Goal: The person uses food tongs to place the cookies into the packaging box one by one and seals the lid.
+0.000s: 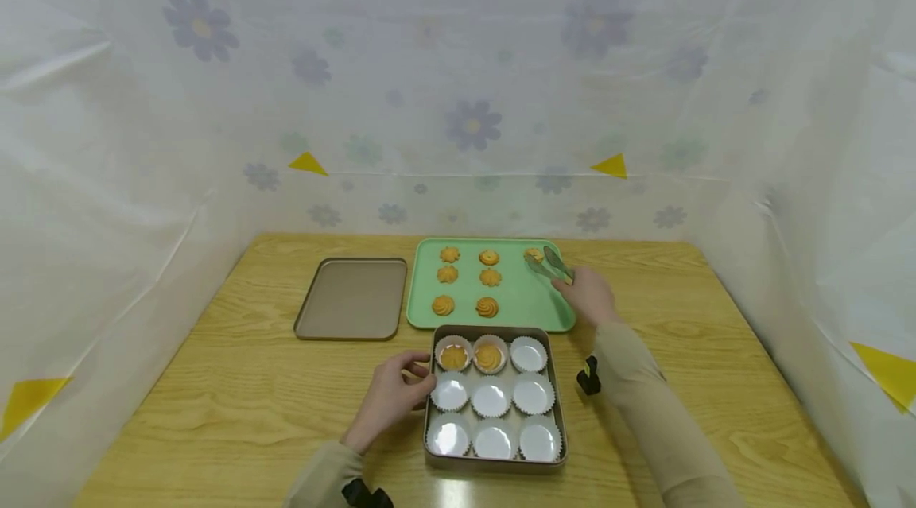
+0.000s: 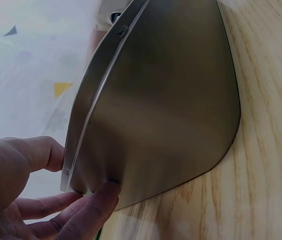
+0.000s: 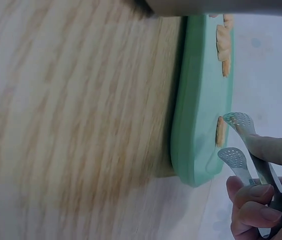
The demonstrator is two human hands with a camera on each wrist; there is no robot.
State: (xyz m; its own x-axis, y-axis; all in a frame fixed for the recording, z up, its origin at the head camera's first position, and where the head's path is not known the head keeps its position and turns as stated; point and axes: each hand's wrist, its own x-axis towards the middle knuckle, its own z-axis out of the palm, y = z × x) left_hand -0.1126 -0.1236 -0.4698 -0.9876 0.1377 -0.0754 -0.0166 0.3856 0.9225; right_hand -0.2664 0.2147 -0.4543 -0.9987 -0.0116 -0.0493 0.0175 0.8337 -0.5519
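My right hand (image 1: pixel 588 297) holds small metal tongs (image 1: pixel 556 260) with perforated ends, spread apart around a cookie (image 1: pixel 533 254) at the back right of the green tray (image 1: pixel 525 309). In the right wrist view, one perforated end (image 3: pixel 240 119) overlaps that cookie's edge. My left hand (image 1: pixel 396 390) is at the left side of a deep baking pan (image 1: pixel 495 465). In the left wrist view, its thumb is at the rim and its fingertips (image 2: pixel 110 187) press the outer wall. Inside the pan are rows of white paper cups (image 1: pixel 490 397); the back-left and back-middle ones contain cookies (image 1: pixel 489 357).
Several more cookies (image 1: pixel 444 305) lie in two columns on the green tray's left half. Left of it sits a shallow brown metal tray (image 1: pixel 352 300). All stand on a wooden table (image 1: pixel 236 381), with hanging flower-printed sheeting (image 1: pixel 429 79) around its back and sides.
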